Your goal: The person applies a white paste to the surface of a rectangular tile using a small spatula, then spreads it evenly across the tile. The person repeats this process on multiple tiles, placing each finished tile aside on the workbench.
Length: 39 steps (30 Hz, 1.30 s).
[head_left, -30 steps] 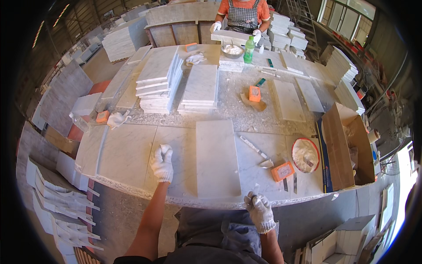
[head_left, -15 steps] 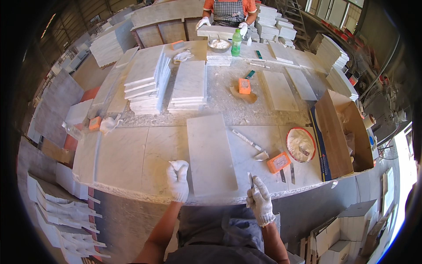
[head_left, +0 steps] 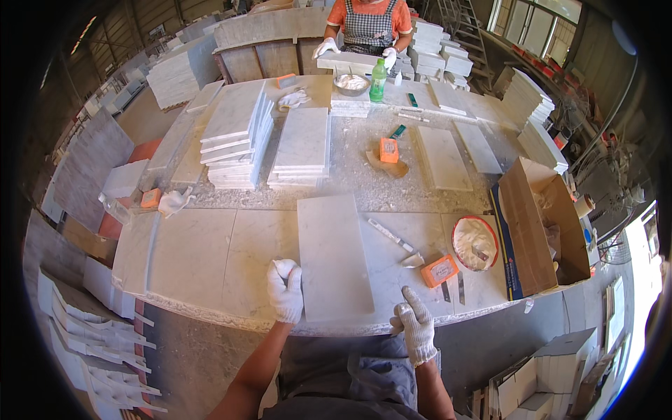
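A pale marble slab (head_left: pixel 336 259) lies lengthwise in front of me, near the bench's front edge. My left hand (head_left: pixel 285 292), in a white knit glove, is closed beside the slab's left edge; whatever it may hold is hidden. To the right of the slab's near corner is my gloved right hand (head_left: pixel 416 327), its index finger along a thin metal blade that hardly shows now. Above that hand lie a scraper (head_left: pixel 392 241) with a light handle, an orange block (head_left: pixel 439 271) and dark flat strips (head_left: pixel 460 287). A red-rimmed bowl (head_left: pixel 475 243) holds cream paste and a small spreader.
A cardboard box (head_left: pixel 535 234) stands at the bench's right. Slab stacks (head_left: pixel 234 136) rise on the far left and middle. Across the bench, a co-worker in a checked apron (head_left: pixel 367 24) handles a slab near a green bottle (head_left: pixel 378 80) and a metal bowl (head_left: pixel 351 84).
The whole view has shifted slightly, with the bench lower in it. My right hand has turned, so the blade shows less. My left hand has come closer to the slab's edge.
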Each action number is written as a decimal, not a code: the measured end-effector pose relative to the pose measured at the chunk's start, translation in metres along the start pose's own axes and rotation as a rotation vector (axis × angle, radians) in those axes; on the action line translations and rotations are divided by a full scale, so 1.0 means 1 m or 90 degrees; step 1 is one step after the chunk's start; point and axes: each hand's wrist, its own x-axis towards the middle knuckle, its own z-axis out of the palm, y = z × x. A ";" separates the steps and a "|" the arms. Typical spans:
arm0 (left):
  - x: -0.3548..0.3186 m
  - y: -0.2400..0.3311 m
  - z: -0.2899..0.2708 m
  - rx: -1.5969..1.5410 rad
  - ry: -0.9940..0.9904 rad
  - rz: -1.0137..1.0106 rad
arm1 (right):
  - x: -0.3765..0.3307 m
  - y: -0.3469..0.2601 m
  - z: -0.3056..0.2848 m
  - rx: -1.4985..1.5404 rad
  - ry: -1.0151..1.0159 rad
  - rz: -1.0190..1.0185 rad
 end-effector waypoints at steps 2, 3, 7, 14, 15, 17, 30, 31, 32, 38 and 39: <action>-0.001 0.000 0.000 0.005 -0.007 0.023 | 0.001 -0.016 0.001 -0.083 0.031 -0.062; -0.002 0.001 0.001 0.005 -0.008 0.009 | -0.001 -0.025 0.002 -0.061 0.054 -0.093; -0.003 0.004 0.001 -0.028 -0.015 -0.016 | -0.003 -0.061 0.007 -0.105 0.216 -0.429; -0.001 0.010 0.002 -0.044 -0.047 -0.031 | -0.003 -0.067 -0.003 -0.148 0.091 -0.334; -0.002 0.010 0.002 -0.028 -0.042 -0.041 | -0.006 -0.060 -0.006 -0.158 0.046 -0.305; -0.002 0.011 0.004 -0.020 -0.013 -0.050 | -0.002 -0.037 0.000 -0.245 -0.007 -0.280; -0.003 0.012 0.004 -0.043 -0.039 -0.064 | 0.026 -0.014 0.023 -0.635 -0.050 -0.299; -0.003 0.012 0.004 -0.039 -0.036 -0.061 | 0.028 -0.016 0.025 -0.641 -0.054 -0.308; -0.003 0.012 0.004 -0.040 -0.037 -0.061 | 0.029 -0.016 0.027 -0.653 -0.061 -0.295; -0.003 0.003 0.003 -0.014 -0.027 -0.055 | 0.033 -0.009 0.029 -0.701 -0.041 -0.314; -0.004 0.001 0.003 -0.008 -0.029 -0.053 | 0.034 -0.008 0.029 -0.678 -0.051 -0.322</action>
